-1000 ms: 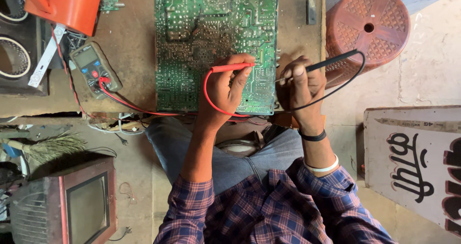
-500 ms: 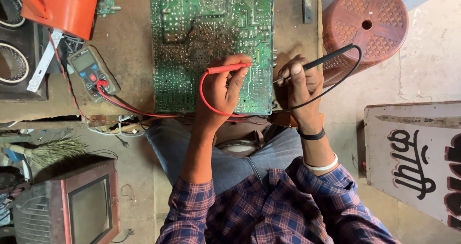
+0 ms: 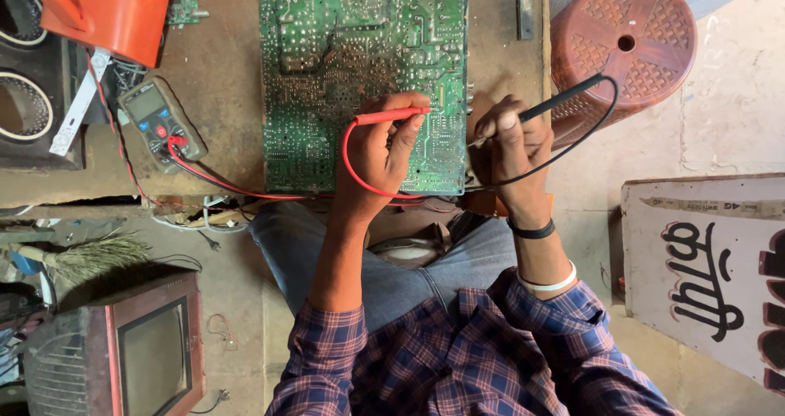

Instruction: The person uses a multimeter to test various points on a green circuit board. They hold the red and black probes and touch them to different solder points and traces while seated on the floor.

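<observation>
Bare bench lies left of the circuit board; multimeter and red lead cross it.

both probe tips behind fingers, orange tub and signboard cut by edges
</observation>
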